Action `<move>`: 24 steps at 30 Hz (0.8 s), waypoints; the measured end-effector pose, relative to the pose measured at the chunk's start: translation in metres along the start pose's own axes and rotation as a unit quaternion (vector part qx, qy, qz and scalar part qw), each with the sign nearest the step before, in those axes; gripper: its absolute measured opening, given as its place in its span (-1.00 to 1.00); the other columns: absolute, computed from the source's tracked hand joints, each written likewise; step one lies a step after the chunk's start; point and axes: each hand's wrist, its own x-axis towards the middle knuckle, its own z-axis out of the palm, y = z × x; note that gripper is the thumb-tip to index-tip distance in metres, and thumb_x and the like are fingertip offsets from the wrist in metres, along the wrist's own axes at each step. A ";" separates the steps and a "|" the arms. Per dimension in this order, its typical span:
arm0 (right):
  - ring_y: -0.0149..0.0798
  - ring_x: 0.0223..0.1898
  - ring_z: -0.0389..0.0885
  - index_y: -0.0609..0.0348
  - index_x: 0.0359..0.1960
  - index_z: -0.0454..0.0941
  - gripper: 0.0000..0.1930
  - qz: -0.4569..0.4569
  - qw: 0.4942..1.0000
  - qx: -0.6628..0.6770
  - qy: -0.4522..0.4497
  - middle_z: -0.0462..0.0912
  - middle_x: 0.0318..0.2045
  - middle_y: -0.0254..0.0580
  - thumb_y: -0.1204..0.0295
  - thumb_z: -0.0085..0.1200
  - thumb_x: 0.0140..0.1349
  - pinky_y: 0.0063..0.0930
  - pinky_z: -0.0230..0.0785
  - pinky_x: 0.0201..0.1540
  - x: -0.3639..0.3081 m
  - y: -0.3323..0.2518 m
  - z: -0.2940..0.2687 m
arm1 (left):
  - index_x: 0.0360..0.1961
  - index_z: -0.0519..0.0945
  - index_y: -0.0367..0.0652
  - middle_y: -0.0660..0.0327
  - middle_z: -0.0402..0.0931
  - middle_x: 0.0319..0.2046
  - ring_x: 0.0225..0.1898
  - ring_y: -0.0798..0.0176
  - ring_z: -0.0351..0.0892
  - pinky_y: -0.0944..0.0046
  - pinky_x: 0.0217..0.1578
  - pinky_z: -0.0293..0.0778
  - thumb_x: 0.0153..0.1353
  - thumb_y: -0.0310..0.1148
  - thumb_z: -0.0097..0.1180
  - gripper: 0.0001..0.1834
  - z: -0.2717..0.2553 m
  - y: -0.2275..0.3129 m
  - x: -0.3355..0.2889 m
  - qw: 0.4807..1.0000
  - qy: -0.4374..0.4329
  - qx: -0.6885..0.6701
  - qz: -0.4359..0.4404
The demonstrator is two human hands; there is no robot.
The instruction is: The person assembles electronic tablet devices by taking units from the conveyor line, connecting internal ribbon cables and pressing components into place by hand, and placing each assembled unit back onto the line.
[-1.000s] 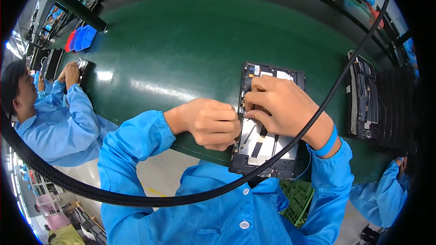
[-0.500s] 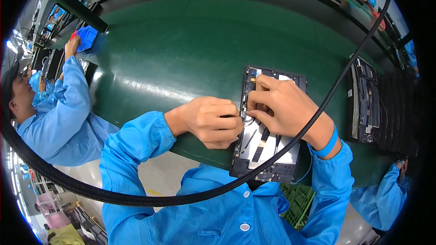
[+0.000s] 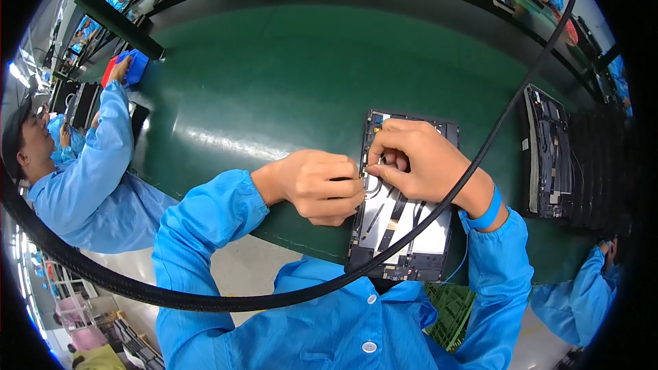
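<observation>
While both hands work at one spot, the opened tablet point(image 3: 401, 223) lies flat on the green belt point(image 3: 274, 89), its upper half beneath the fingers. Right hand point(image 3: 421, 164): fingertips pinched narrow on a small part, too small to identify, at the board's left edge. Left hand point(image 3: 322, 185): curled closed, knuckles just beside that pinch; what it grips cannot be told. Risk: a slip could likely scrape the exposed flat cables point(image 3: 387, 216) just below the fingers, or tear one. The black cord point(image 3: 480, 157) crossing the right wrist may snag.

Co-worker's arm point(image 3: 110, 144) now reaching blue tray point(image 3: 137, 66).
</observation>
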 end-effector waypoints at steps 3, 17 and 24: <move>-0.12 -0.41 0.62 0.28 -0.30 0.74 -0.89 0.019 0.998 0.060 0.004 0.60 -0.43 -0.07 0.52 0.41 0.20 -0.24 0.49 -0.32 0.003 0.002 -0.002 | -0.23 0.74 -0.38 0.10 0.64 -0.30 -0.32 0.09 0.66 0.18 -0.30 0.67 -0.01 -0.34 0.39 -0.65 -0.003 0.000 0.001 1.000 0.004 0.011 0.001; -0.16 -0.44 0.69 0.32 -0.31 0.80 -0.87 0.119 0.987 0.091 0.064 0.70 -0.45 -0.01 0.50 0.46 0.18 -0.25 0.49 -0.35 0.006 0.003 0.001 | -0.31 0.72 -0.28 0.18 0.59 -0.37 -0.36 0.12 0.62 0.16 -0.37 0.64 0.09 -0.36 0.40 -0.79 -0.002 -0.018 0.006 0.999 -0.011 -0.011 -0.028; -0.28 -0.50 0.64 0.30 -0.30 0.83 -0.89 0.174 0.976 0.113 0.060 0.74 -0.44 -0.03 0.49 0.45 0.23 -0.34 0.47 -0.38 0.008 0.003 -0.005 | -0.27 0.75 -0.33 0.10 0.67 -0.34 -0.38 0.03 0.65 0.11 -0.44 0.60 0.35 -0.29 0.20 -0.72 -0.002 -0.026 -0.002 0.995 0.000 -0.078 -0.068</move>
